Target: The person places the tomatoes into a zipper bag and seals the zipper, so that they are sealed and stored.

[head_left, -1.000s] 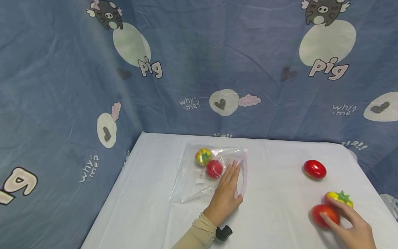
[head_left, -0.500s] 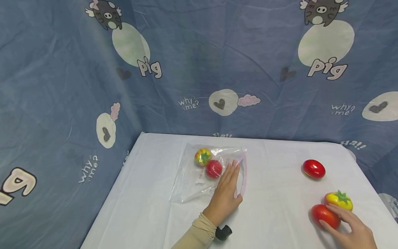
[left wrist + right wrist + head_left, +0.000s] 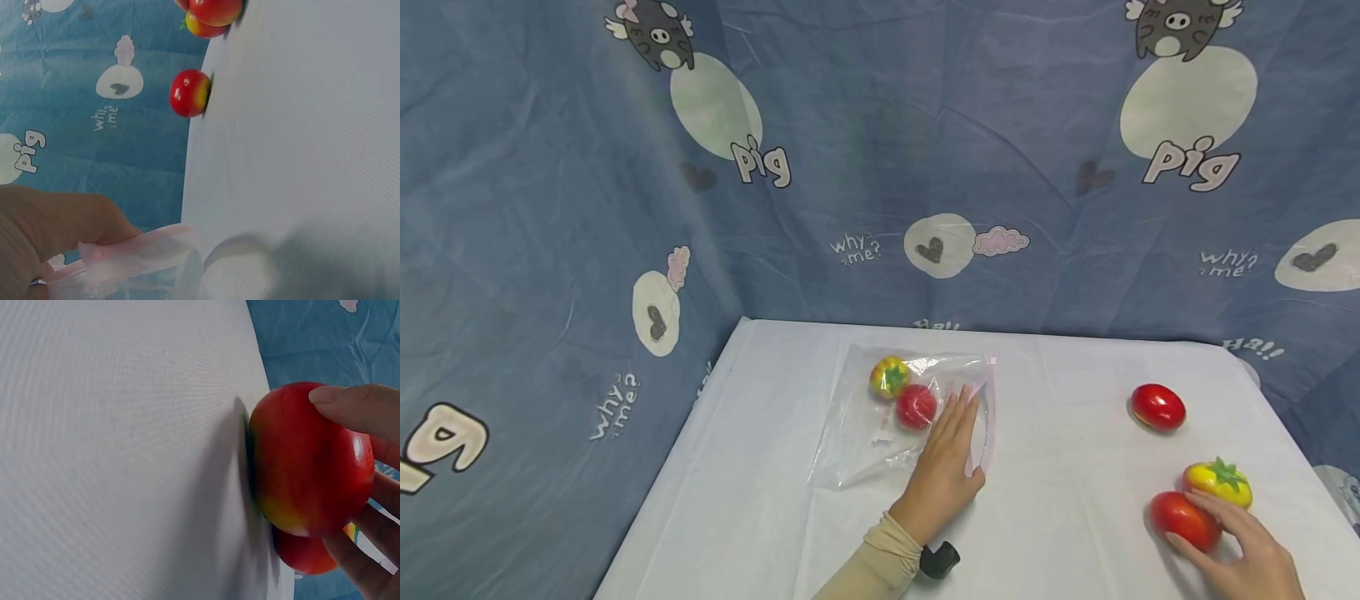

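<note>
Fingers (image 3: 359, 559) of the person's right grip (image 3: 1247, 546) curl round a red tomato (image 3: 1185, 521), the thumb set on the opposite side; it sits at the near right of the white tabletop (image 3: 1060, 467). Just behind it is a yellow fruit (image 3: 1217, 483) with a green leafy top, so close that whether the two touch is hard to tell. Farther back, on its own, lies a glossy red oval fruit (image 3: 1158, 407), whose lower side shows yellow from the left wrist.

Well apart, the left grip (image 3: 942, 467) is relaxed, its fingers straight and laid over a clear plastic bag (image 3: 853, 454) near the pink-edged mouth; the left wrist view shows that pink lip (image 3: 140, 250) standing up beside the hand. Inside the bag, a yellow-and-red fruit (image 3: 889, 377) with a green top sits beside a round red one (image 3: 916, 407). A beige sleeve (image 3: 872, 558) covers the left forearm, a black piece (image 3: 940, 561) by its cuff. Blue cloth (image 3: 820, 108) printed with pigs and lettering hangs behind and to the left.
</note>
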`<state>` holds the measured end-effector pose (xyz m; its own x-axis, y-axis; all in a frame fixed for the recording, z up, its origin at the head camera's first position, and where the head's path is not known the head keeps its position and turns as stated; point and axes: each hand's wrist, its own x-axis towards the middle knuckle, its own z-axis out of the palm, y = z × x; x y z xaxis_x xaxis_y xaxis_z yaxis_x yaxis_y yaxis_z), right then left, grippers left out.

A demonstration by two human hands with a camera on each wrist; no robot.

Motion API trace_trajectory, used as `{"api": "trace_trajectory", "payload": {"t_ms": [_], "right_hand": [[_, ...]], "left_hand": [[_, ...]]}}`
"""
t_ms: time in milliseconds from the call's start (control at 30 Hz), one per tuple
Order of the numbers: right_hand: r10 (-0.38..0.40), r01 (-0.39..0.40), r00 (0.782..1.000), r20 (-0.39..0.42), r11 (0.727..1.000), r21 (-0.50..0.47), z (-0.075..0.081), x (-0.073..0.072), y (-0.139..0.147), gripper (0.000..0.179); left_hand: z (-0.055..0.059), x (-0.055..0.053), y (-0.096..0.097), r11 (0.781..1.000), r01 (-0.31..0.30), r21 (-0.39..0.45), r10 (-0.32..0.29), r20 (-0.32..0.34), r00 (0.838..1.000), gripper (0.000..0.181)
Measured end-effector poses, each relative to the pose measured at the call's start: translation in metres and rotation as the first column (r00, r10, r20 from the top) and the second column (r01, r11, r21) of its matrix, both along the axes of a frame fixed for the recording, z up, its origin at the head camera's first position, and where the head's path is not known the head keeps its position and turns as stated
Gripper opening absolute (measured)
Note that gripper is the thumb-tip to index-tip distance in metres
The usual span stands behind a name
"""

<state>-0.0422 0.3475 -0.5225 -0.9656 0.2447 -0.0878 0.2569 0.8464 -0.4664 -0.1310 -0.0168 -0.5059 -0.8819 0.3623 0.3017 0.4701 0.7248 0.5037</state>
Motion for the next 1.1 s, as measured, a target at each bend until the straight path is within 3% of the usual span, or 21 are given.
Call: {"api": "trace_trajectory", "payload": {"t_ms": [267, 567, 867, 1100], "right_hand": [[-0.01, 0.01, 1.0, 0.006, 0.998, -0.066, 0.001, 0.001, -0.002, 0.088], [0.038, -0.042, 0.998, -0.043, 0.995, -0.089, 0.001, 0.0, -0.006, 0.084], [0.059, -0.053, 0.998, 0.028, 0.986, -0.156, 0.001, -0.006, -0.006, 0.087], [0.071, -0.079, 0.995, -0.063, 0.988, -0.135, -0.001, -0.01, -0.015, 0.079]], "left_hand": [[0.0, -0.001, 0.0, 1.0, 0.003, -0.002, -0.003, 0.002, 1.0, 0.1], [-0.001, -0.001, 0.0, 1.0, 0.0, -0.003, 0.0, -0.006, 1.0, 0.1], [-0.001, 0.0, -0.001, 1.0, 0.003, 0.012, -0.003, 0.01, 1.0, 0.101], [0.0, 0.0, -0.001, 1.0, 0.002, 0.003, -0.002, 0.011, 1.0, 0.102]]}}
